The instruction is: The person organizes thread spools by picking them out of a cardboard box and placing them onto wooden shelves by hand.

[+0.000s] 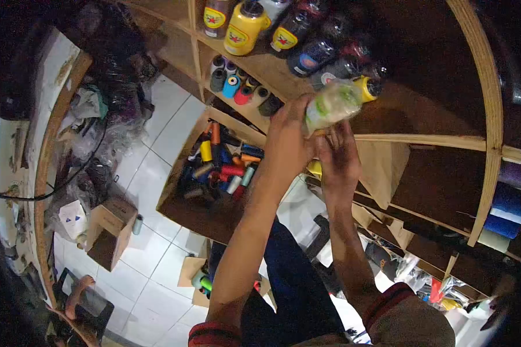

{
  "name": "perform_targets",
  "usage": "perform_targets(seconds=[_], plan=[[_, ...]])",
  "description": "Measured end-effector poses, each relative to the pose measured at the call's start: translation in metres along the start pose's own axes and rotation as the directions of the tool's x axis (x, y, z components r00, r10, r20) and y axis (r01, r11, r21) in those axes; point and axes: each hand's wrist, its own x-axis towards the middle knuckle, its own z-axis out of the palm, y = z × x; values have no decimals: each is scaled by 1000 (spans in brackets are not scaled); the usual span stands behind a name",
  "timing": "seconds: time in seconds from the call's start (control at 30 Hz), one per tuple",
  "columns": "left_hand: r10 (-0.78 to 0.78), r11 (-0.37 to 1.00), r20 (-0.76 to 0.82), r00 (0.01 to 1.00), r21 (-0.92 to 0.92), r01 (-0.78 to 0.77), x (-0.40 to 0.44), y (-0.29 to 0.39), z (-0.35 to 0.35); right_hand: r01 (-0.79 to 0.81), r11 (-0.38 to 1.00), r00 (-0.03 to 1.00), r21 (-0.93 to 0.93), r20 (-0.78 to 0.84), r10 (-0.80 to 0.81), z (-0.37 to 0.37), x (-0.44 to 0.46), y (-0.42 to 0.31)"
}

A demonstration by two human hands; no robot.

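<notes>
Left hand (290,128) wrapped round pale green-marked container (334,106), blurred, possibly plastic bottle. Container tilted, held in front of wooden shelf (260,68). Right hand (338,155) just below, fingers near container's underside; cannot tell whether gripping. Yellow bottle (243,30) on shelf; thread cones (231,87) in compartment beneath. Cardboard box (185,213) of mixed thread spools (231,170) beside left forearm.

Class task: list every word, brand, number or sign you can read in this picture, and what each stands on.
No word or number reads with certainty.
Large yellow bottle: red star-like emblem on its label; lettering too blurred.
Dark bottles: labels too small or blurred.
Held plastic-wrapped package: green print, blurred.
Small open cardboard box: faint print, unreadable.
White panel: two blue triangular marks.
</notes>
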Motion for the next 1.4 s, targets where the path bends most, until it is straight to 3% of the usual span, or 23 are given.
perform_targets(seconds=[0.07,0.1,0.2,0.23,0.33,0.37,0.47,0.6,0.67,0.77,0.83,0.93,1.07,1.1,1.13,1.17,1.2,1.23,1.33,1.37,1.4], plan=[[49,998,-18,999,-31,-50,3,-6,24,-62,992,997,-106,-49,58,-10,-11,-8],[1,999,6,1000,-37,-1,3,-4,24,-30,998,997,-55,-74,26,-7,-9,-12],[87,996,-87,992,12,-86,2,-18,26,-62,990,995,-128,-85,51,-27,-14,-10],[118,992,-100,988,45,-114,1,-18,28,-41,991,986,-124,-167,20,-21,-16,-15],[56,990,-67,996,136,-47,-3,-26,48,-47,961,995,-271,-96,21,-24,-19,-5],[143,979,-50,988,156,-134,-2,-34,49,-173,959,983,-224,-93,156,-24,-22,-7],[189,968,20,982,164,-190,-4,-26,38,-134,970,989,-201,-82,120,-30,-25,-1],[164,983,135,977,65,-174,-5,-27,23,-242,944,970,-226,-48,237,-28,-26,-17],[154,987,112,982,36,-159,-1,-30,25,-253,929,966,-269,-12,260,-30,-28,-7],[119,987,135,984,90,-132,2,-30,26,-244,966,969,-79,29,247,-27,-30,-2],[98,993,140,985,58,-107,1,-30,26,-283,953,958,-107,26,287,-25,-30,-4],[186,982,-6,982,44,-186,-3,-28,24,-350,921,930,-171,59,364,-26,-36,7],[89,996,-228,970,33,-84,-50,-56,-2,-434,893,861,-121,236,450,-7,-64,57],[-160,986,-162,974,8,164,-73,-70,-14,-456,872,807,-179,330,490,0,-76,85],[-235,968,-169,957,49,247,-96,-98,-21,-465,853,744,-237,417,522,8,-87,119],[-308,942,-175,935,84,326,-119,-131,-26,-386,804,632,-452,505,588,16,-95,148],[-393,904,-164,905,113,413,-140,-163,-34,-293,814,594,-502,571,566,36,-97,159],[-596,780,-61,800,191,596,-153,-186,-49,-218,819,558,-530,621,550,54,-107,191],[-578,697,4,816,523,491,-212,-316,-70,-105,811,468,-575,691,551,109,-130,314],[-722,550,35,691,634,543,-209,-334,-75,-87,803,443,-590,699,561,124,-132,348],[-845,389,42,534,734,557,-199,-347,-83,-71,771,481,-633,655,582,143,-130,377]])
